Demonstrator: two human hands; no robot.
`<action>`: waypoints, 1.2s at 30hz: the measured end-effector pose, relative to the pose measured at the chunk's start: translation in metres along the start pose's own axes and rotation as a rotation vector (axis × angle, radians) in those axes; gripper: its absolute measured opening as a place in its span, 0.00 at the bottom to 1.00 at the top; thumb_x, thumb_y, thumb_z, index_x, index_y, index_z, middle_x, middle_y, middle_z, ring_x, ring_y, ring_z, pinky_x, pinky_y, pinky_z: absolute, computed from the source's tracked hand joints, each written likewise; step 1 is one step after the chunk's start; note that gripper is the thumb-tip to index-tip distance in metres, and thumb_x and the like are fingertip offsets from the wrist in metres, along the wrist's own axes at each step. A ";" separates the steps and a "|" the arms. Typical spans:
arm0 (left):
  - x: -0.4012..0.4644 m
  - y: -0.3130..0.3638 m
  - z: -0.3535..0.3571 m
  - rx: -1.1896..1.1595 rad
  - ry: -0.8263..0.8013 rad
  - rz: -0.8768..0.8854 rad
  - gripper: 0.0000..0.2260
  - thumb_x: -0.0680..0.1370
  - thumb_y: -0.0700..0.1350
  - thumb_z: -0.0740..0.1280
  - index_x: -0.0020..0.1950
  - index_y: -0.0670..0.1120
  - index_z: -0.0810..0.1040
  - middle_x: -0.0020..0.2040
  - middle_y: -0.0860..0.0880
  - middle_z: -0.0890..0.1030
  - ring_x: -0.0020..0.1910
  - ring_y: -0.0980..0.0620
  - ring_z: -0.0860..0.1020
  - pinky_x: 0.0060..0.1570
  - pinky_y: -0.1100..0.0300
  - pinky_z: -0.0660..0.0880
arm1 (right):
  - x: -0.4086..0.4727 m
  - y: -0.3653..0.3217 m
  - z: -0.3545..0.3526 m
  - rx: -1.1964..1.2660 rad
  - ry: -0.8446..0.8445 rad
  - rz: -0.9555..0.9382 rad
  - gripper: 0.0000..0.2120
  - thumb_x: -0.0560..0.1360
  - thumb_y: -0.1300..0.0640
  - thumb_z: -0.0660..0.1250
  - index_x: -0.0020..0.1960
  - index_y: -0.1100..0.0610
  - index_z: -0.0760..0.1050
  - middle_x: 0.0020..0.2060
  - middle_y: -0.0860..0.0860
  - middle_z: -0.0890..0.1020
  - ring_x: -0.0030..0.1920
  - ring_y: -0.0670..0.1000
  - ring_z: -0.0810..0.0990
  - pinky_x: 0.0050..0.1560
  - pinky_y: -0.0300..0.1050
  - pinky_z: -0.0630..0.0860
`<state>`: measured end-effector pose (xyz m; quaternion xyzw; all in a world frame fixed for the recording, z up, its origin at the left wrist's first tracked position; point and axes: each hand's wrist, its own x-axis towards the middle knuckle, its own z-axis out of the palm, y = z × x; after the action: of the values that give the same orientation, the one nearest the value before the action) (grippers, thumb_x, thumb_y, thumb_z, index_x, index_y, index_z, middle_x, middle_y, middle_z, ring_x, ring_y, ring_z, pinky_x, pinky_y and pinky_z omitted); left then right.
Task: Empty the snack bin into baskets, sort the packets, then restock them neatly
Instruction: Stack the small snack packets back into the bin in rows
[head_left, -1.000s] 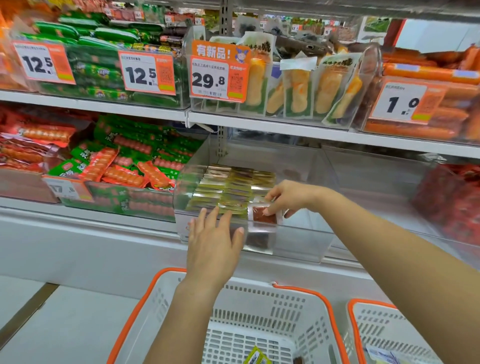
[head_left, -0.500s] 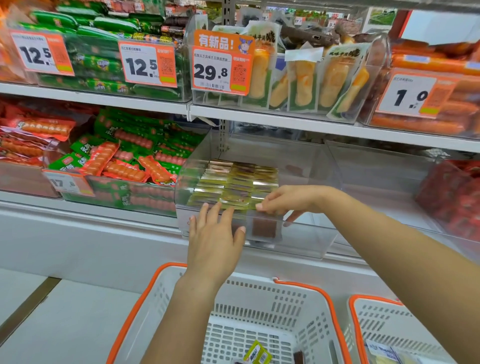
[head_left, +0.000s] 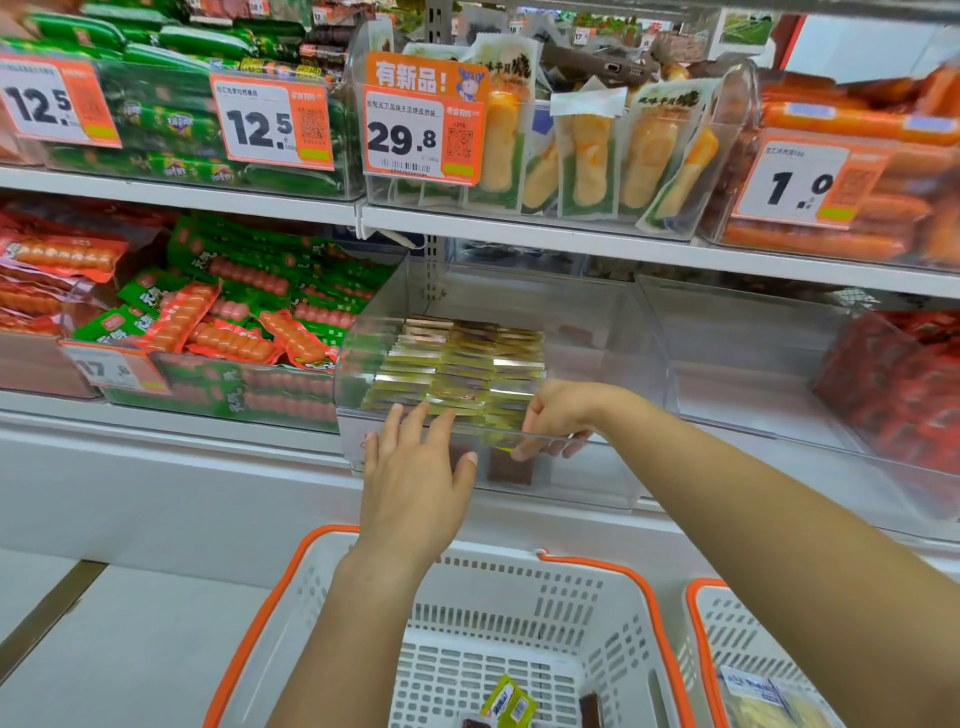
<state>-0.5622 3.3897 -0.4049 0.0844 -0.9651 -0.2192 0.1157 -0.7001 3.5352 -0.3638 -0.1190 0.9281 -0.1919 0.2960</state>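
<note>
A clear snack bin (head_left: 597, 332) sits on the lower shelf, with neat rows of small gold and green packets (head_left: 457, 364) on its left side. My left hand (head_left: 415, 478) lies flat against the bin's front wall, fingers apart, holding nothing. My right hand (head_left: 558, 418) reaches over the front rim, its fingertips pinched on the top edge of a brown packet (head_left: 511, 467) that stands just behind the front wall. Below are a white basket with an orange rim (head_left: 597, 587), holding a yellow-green packet (head_left: 511, 701), and a second basket (head_left: 727, 623) at the right.
Neighbouring bins hold green and red sausage packs (head_left: 234, 322) to the left and red packs (head_left: 909, 384) to the right. The upper shelf (head_left: 571, 236) overhangs the bin with price tags and more bins. The white shelf base (head_left: 182, 483) runs below.
My right hand has lowered the brown packet from above the rim down behind the bin's front wall. My left hand has stayed against the front wall.
</note>
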 end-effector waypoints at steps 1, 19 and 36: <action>0.000 0.000 0.000 0.000 -0.003 0.002 0.24 0.81 0.55 0.55 0.77 0.52 0.57 0.78 0.50 0.54 0.77 0.49 0.45 0.75 0.49 0.46 | -0.002 0.000 -0.002 0.024 -0.005 -0.013 0.14 0.69 0.50 0.76 0.47 0.57 0.78 0.40 0.51 0.81 0.42 0.49 0.80 0.42 0.40 0.79; -0.001 -0.003 -0.002 -0.005 -0.017 0.014 0.24 0.81 0.54 0.56 0.77 0.53 0.56 0.78 0.50 0.54 0.77 0.49 0.45 0.75 0.48 0.48 | -0.007 0.003 0.008 0.084 -0.108 0.224 0.45 0.68 0.28 0.62 0.73 0.59 0.63 0.55 0.63 0.81 0.54 0.58 0.82 0.60 0.53 0.77; 0.000 -0.001 -0.002 -0.007 -0.017 0.005 0.25 0.81 0.55 0.56 0.77 0.52 0.56 0.78 0.50 0.54 0.77 0.49 0.45 0.75 0.48 0.47 | -0.004 0.000 0.006 0.438 -0.059 0.234 0.43 0.75 0.29 0.47 0.78 0.58 0.44 0.58 0.71 0.76 0.55 0.62 0.81 0.60 0.52 0.76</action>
<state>-0.5619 3.3879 -0.4037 0.0797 -0.9655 -0.2229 0.1084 -0.6937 3.5350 -0.3663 0.0506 0.8628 -0.3495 0.3618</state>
